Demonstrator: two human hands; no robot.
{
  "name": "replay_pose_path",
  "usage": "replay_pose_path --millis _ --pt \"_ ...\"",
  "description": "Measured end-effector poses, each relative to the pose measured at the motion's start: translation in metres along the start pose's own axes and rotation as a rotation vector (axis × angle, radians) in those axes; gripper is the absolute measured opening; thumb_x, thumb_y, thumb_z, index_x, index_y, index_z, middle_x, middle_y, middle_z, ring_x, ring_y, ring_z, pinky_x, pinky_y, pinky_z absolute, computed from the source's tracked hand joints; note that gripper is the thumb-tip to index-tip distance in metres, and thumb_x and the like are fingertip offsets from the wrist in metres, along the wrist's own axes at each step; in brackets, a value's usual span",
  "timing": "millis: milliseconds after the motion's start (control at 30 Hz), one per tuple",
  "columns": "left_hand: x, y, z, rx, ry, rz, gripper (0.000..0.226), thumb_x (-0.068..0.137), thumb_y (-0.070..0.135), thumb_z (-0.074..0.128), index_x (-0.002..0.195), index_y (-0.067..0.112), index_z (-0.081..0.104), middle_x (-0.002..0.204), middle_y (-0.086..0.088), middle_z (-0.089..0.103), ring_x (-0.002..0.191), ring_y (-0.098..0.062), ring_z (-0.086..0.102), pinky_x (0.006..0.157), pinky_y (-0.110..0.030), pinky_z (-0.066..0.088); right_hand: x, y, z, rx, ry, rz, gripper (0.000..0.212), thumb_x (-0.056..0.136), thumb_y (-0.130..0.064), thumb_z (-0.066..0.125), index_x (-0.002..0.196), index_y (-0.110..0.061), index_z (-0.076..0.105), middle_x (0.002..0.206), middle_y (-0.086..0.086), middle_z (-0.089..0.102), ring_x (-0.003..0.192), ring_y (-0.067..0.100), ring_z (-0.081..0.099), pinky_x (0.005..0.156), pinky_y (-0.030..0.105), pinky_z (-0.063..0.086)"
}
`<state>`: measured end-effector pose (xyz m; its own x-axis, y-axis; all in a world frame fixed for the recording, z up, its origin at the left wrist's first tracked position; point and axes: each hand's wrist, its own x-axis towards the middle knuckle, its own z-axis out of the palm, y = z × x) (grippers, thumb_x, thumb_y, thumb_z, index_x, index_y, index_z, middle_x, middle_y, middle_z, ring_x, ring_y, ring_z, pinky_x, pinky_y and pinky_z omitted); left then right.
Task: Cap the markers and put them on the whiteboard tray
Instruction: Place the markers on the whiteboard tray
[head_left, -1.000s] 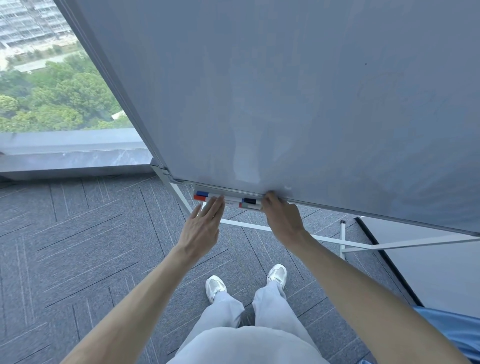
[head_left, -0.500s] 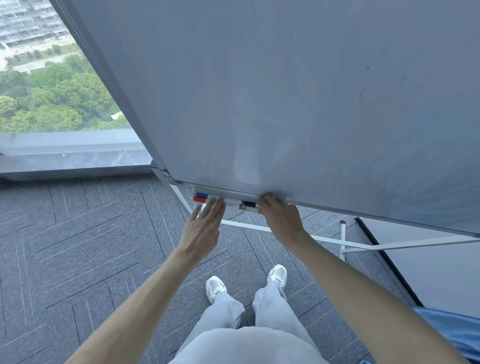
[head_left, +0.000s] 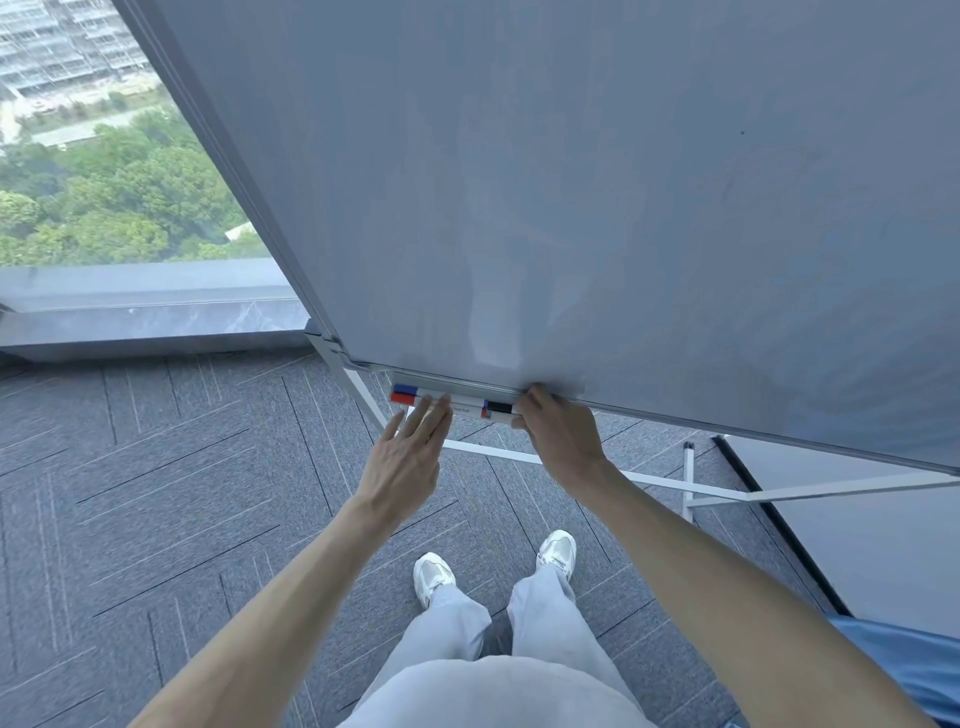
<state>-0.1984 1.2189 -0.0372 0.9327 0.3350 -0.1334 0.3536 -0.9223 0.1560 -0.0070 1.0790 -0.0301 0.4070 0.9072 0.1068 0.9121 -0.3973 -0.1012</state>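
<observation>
The capped markers (head_left: 452, 404) lay side by side in the tray (head_left: 457, 385) under the whiteboard (head_left: 571, 208). The left hand (head_left: 405, 462) was flat, fingertips touching them; the right hand (head_left: 561, 441) curled over their right ends, grip unclear.

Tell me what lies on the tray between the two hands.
In the head view, between the left hand and the right hand, the white marker barrels and a black cap lie on the tray; nothing else shows there.
</observation>
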Motion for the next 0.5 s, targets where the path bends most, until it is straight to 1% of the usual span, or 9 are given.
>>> replay_pose_path --millis 167,300,400,500 --pt "-0.0001 0.0015 0.0002 0.004 0.000 0.008 0.070 0.086 0.011 0.062 0.149 0.006 0.032 0.157 -0.009 0.019 0.146 -0.028 0.021 0.118 -0.048 0.021 0.0002 -0.0009 0.0003 -0.011 0.019 0.006 0.025 0.066 -0.013 0.088 0.075 -0.015 0.065 0.082 0.000 0.063 0.060 0.021 0.066 0.037 0.028 0.043" --pt "-0.0005 0.0017 0.0007 -0.003 0.005 0.016 0.069 0.088 0.012 0.060 0.150 0.007 0.031 0.158 -0.007 0.015 0.147 -0.026 0.017 0.119 -0.046 0.015 0.0005 -0.0012 0.0013 -0.009 0.039 0.002 0.022 0.072 -0.018 0.086 0.075 -0.014 0.064 0.081 0.002 0.063 0.061 0.022 0.066 0.037 0.030 0.045" --pt "-0.0003 0.0019 -0.0005 -0.002 -0.001 0.014 0.068 0.089 0.012 0.059 0.150 0.008 0.030 0.158 -0.006 0.014 0.148 -0.026 0.015 0.119 -0.046 0.013 -0.0001 -0.0010 0.0023 -0.007 0.047 -0.008 0.023 0.071 -0.018 0.087 0.075 -0.014 0.065 0.082 0.002 0.064 0.064 0.022 0.067 0.038 0.030 0.046" --pt "-0.0006 0.0021 -0.0010 0.001 0.003 0.009 0.069 0.087 0.012 0.062 0.149 0.008 0.033 0.159 -0.008 0.019 0.147 -0.026 0.018 0.118 -0.047 0.013 -0.0020 -0.0009 -0.0001 -0.027 0.088 -0.031 0.024 0.071 -0.023 0.087 0.074 -0.013 0.065 0.080 0.002 0.065 0.064 0.022 0.067 0.040 0.028 0.042"
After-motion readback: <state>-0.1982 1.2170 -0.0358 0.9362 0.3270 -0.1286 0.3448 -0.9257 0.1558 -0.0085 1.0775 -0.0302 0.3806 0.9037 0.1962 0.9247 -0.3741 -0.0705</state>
